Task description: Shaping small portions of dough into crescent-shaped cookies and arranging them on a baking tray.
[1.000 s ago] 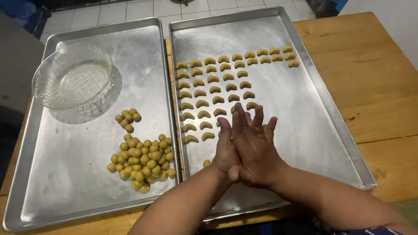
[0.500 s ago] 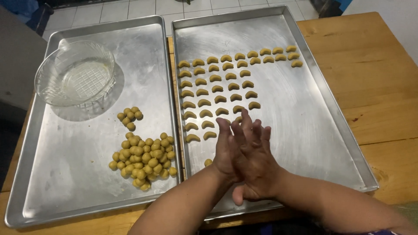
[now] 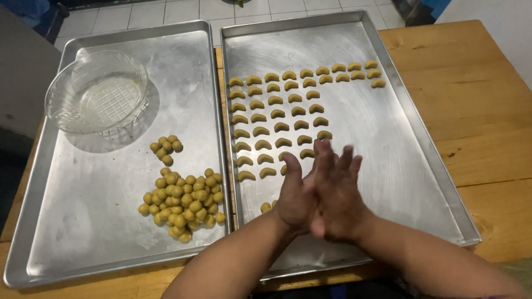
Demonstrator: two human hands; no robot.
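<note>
Since half a second ago the hands have slid against each other, right fingers now blurred and splayed forward. Left hand (image 3: 293,196) and right hand (image 3: 338,194) are pressed palm to palm over the near part of the right tray (image 3: 421,166). Grip is flat and shut together; whatever is between the palms is hidden, can't tell. Looks like a rolling step; next move likely needs the palms parted. One dough ball (image 3: 266,207) lies just left of the grip. Crescent rows (image 3: 288,111) sit beyond; ball pile (image 3: 183,202) and glass bowl (image 3: 97,91) on the left tray (image 3: 33,221).
</note>
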